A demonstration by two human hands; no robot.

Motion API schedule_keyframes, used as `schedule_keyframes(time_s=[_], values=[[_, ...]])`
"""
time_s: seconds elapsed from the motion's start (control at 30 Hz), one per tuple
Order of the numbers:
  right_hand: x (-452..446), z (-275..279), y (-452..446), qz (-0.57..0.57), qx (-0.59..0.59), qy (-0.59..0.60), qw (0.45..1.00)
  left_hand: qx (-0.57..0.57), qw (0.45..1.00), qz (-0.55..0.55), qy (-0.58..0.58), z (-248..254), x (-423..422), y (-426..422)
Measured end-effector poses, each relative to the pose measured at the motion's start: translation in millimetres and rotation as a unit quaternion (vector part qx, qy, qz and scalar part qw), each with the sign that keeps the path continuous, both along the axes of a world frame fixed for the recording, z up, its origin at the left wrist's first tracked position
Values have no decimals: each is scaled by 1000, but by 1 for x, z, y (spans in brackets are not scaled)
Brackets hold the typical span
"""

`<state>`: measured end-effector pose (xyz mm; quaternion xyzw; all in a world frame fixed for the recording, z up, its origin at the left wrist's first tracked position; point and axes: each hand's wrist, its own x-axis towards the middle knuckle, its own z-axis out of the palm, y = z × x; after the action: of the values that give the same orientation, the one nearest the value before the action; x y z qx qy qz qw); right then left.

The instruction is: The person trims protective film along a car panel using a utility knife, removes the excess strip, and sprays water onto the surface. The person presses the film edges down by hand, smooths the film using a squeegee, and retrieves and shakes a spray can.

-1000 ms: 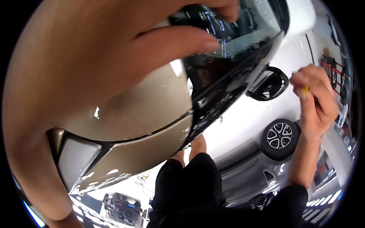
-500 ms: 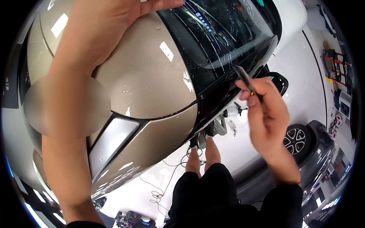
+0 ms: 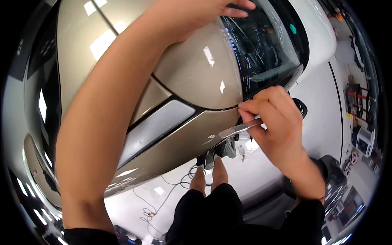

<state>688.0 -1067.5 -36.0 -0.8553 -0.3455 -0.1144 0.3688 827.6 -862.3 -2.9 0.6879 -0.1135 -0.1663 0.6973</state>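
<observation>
Your right hand (image 3: 277,116): fingers (image 3: 248,108) closed narrow around thin flat tool (image 3: 237,129), fingertips at seam (image 3: 220,109) between beige hood (image 3: 196,65) and fender (image 3: 175,139), near windshield (image 3: 261,36) corner. Tool juts out below your fingertips, pale end over fender (cannot tell if touching paint). Your left hand (image 3: 200,14): above hood, beside windshield, fingers loosely parted, reaching over glass.
</observation>
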Motion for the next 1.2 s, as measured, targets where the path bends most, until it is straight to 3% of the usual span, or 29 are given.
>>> schedule_keyframes(time_s=[0.07, 0.17, 0.27, 0.3, 0.4, 0.5, 0.6, 0.63, 0.73, 0.77, 0.83, 0.9, 0.93, 0.97, 1.0, 1.03, 1.1, 1.13, 1.2], values=[[14, 4, 5, 30, -9, -27, 999, 28, 998, 45, 33, 14, -7, -8], [38, 3, 21, 54, 25, -81, 995, -63, 998, 2, 14, 0, -2, 7], [31, 17, 48, 56, 119, 50, 990, -36, 999, 15, 33, -1, 1, 8], [20, 25, 57, 38, 151, 145, 977, -51, 998, 10, 43, -6, 4, 11], [10, 17, 78, 0, 263, 146, 954, -78, 996, 3, 51, -26, 15, 14], [1, 60, 85, -11, 386, 295, 874, -83, 995, -11, 55, -27, 15, 16], [-27, 101, 68, 34, 369, 507, 778, -82, 996, 19, 18, -16, 5, 11], [-45, 112, 65, 47, 338, 538, 771, -68, 997, 30, -4, -5, 2, 11], [-123, 110, 72, 191, 360, 619, 672, -30, 999, 39, -8, -14, 2, 17], [-144, 112, 74, 199, 373, 623, 658, 39, 998, 37, -25, -3, -12, 18], [-183, 113, 75, 221, 393, 621, 641, 60, 996, 64, -19, 30, -39, 29], [-226, 132, 81, 233, 403, 633, 619, 62, 994, 82, -46, 104, -117, 62], [-238, 144, 83, 273, 398, 598, 639, 153, 980, 83, -94, 133, -156, 86], [-245, 164, 81, 294, 313, 573, 698, 197, 965, 124, -121, 158, -205, 107], [-261, 180, 81, 323, 277, 572, 701, 283, 927, 196, -151, 173, -260, 131], [-272, 192, 84, 362, 240, 556, 709, 349, 888, 273, -125, 181, -316, 150], [-284, 218, 88, 454, 192, 547, 677, 407, 813, 414, 56, 194, -423, 148], [-301, 228, 90, 494, 182, 541, 656, 334, 821, 433, 163, 187, -471, 143], [-324, 247, 104, 580, 135, 510, 621, 44, 843, 440, 306, 186, -527, 114]])
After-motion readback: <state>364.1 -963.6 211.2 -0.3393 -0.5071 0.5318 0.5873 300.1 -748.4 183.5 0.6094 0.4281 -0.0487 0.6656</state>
